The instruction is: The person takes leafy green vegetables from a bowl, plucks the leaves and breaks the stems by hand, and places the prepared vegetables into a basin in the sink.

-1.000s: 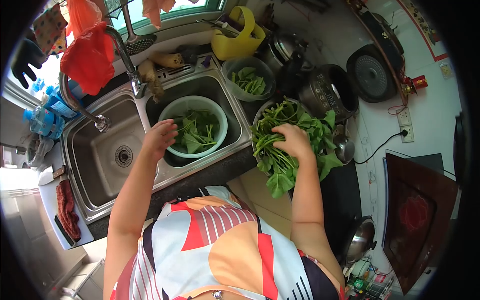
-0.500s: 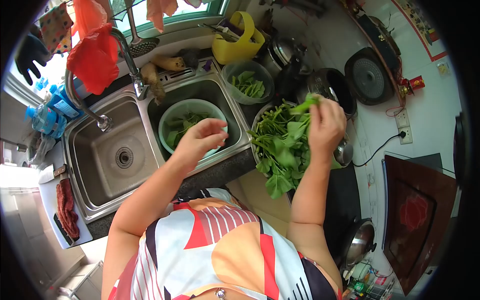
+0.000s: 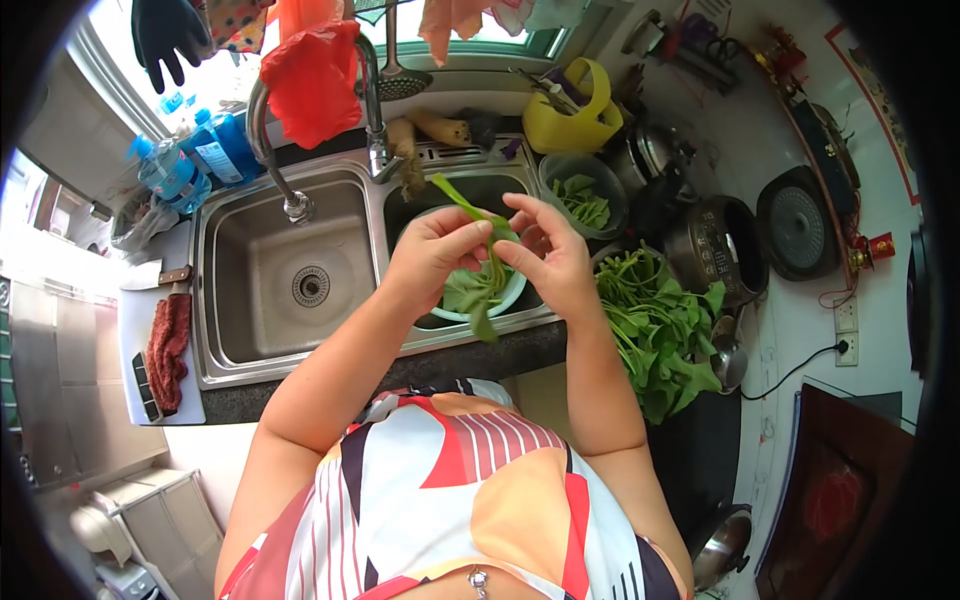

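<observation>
Above a pale green bowl (image 3: 515, 291) in the right-hand sink basin, both hands meet on a leafy green stem (image 3: 488, 262). My left hand (image 3: 436, 253) pinches the stem between thumb and fingers, its pale end pointing up and to the left. My right hand (image 3: 548, 256) grips the same greens from the right side, fingers curled. Leaves hang down below the hands and hide much of the bowl. A large heap of leafy greens (image 3: 655, 335) lies to the right of the sink. Behind it, a clear plastic tub (image 3: 583, 196) holds some picked leaves.
The left sink basin (image 3: 285, 250) has a curved faucet (image 3: 262, 135) over it. A knife (image 3: 155, 276) and a brown cloth (image 3: 168, 352) lie on a white board at the left. A yellow basket (image 3: 572, 122) and a rice cooker (image 3: 716, 250) stand behind.
My right hand has come from the heap to the bowl with greens, and my left hand now grips them too. The view has shifted left, so the scene sits further right.
</observation>
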A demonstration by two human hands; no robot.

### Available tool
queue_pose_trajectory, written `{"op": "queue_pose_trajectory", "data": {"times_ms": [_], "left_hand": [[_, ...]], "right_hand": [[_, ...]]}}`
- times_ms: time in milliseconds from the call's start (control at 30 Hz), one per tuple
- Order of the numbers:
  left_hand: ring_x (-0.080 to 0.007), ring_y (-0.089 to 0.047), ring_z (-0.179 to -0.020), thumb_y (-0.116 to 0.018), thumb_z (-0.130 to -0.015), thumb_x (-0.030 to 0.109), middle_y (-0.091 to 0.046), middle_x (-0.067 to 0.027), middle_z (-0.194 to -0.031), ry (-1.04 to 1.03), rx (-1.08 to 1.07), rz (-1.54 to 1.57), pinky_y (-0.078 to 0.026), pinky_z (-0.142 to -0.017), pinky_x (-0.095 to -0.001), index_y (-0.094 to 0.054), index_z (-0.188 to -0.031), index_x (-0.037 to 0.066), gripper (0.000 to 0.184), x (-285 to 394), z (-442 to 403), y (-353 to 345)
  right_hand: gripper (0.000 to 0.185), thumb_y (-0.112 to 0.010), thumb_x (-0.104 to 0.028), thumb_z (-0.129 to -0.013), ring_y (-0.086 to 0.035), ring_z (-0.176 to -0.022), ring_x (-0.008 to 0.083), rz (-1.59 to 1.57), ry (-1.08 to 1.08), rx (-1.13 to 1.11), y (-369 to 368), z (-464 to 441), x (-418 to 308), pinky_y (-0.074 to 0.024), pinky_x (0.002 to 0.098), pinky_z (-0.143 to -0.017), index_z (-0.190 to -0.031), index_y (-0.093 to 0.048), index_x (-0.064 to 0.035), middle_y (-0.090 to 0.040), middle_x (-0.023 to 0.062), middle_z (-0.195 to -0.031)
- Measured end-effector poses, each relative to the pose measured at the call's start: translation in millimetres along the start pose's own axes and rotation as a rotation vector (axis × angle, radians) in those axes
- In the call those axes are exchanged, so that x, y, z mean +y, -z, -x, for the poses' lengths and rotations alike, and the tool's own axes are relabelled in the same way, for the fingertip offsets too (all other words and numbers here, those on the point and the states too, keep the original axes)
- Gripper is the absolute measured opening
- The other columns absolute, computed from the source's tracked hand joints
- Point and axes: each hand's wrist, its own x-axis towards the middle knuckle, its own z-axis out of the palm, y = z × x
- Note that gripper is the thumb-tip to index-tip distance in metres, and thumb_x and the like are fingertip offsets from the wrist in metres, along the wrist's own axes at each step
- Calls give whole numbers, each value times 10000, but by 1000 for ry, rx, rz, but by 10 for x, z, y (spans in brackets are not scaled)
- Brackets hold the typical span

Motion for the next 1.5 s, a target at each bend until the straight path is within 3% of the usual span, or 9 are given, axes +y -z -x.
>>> {"op": "queue_pose_trajectory", "data": {"times_ms": [67, 367, 700, 800, 933, 1100, 1333, 1433, 1500], "left_hand": [[-72, -545, -667, -620, -825, 178, -589, -7, -766, -22, -16, -77, -436, -593, -206, -603, -909, 36, 166, 13, 7, 59], [-83, -563, -642, -632, -825, 238, -602, -18, -770, -25, 131, -132, -436, -538, -196, -593, -933, 35, 233, 118, 29, 297], [-68, -566, -659, -639, -817, 204, -604, -13, -754, -93, 163, -344, -450, -532, -189, -600, -866, 30, 185, 117, 35, 411], [-74, -578, -675, -615, -829, 190, -608, -23, -773, -111, 128, -328, -471, -544, -197, -601, -870, 27, 169, 96, 23, 427], [-92, -590, -671, -588, -840, 185, -608, -39, -785, -4, 169, -77, -502, -565, -224, -596, -884, 19, 171, 191, 46, 470], [-110, -604, -637, -579, -848, 172, -618, -55, -756, 47, 123, 5, -515, -564, -236, -594, -909, 13, 171, 286, 46, 517], [-116, -606, -679, -595, -841, 146, -613, -56, -787, 9, 117, -137, -513, -592, -242, -588, -920, 6, 161, 231, 16, 517], [-121, -603, -700, -598, -842, 144, -608, -50, -803, -63, 63, -244, -510, -628, -248, -578, -944, 12, 168, 206, 41, 482], [-124, -603, -718, -601, -842, 145, -606, -44, -817, -80, 38, -194, -507, -652, -251, -570, -964, 16, 180, 182, 20, 490]], "right_hand": [[285, -680, -104, -744, -532, -663, 96, 210, 103, -69, -20, -88, -106, -444, 225, -618, -1013, -616, -36, -576, 40, -774], [120, -632, -91, -731, -595, -688, 150, 292, 44, -170, -151, -255, -76, -455, 247, -600, -831, -631, -24, -589, 64, -761], [116, -598, -165, -697, -561, -615, 270, 740, 450, -48, -451, -371, -59, -447, 358, -551, -735, -586, -56, -581, 71, -719], [81, -569, -124, -715, -564, -582, 208, 557, 306, -70, -479, -374, -38, -431, 323, -522, -692, -550, -49, -582, 61, -685], [67, -486, -75, -804, -534, -618, 64, -477, -279, -55, -349, -452, 308, -403, 193, -518, -758, -530, -54, -560, 4, -687], [61, -523, -89, -837, -503, -623, 39, -363, -342, -336, -301, -382, 280, -412, 173, -566, -868, -523, -37, -578, 14, -734], [54, -574, -48, -806, -510, -683, 39, -198, -286, -384, -402, -362, 151, -409, 172, -599, -842, -568, -8, -548, -10, -715], [40, -554, -35, -784, -517, -641, 57, -21, -102, -328, -445, -382, 360, -410, 180, -572, -802, -576, -7, -540, -3, -672], [49, -534, -43, -778, -498, -579, 68, -405, -249, -261, -498, -384, 407, -402, 189, -533, -791, -573, -17, -533, 2, -641]]}}
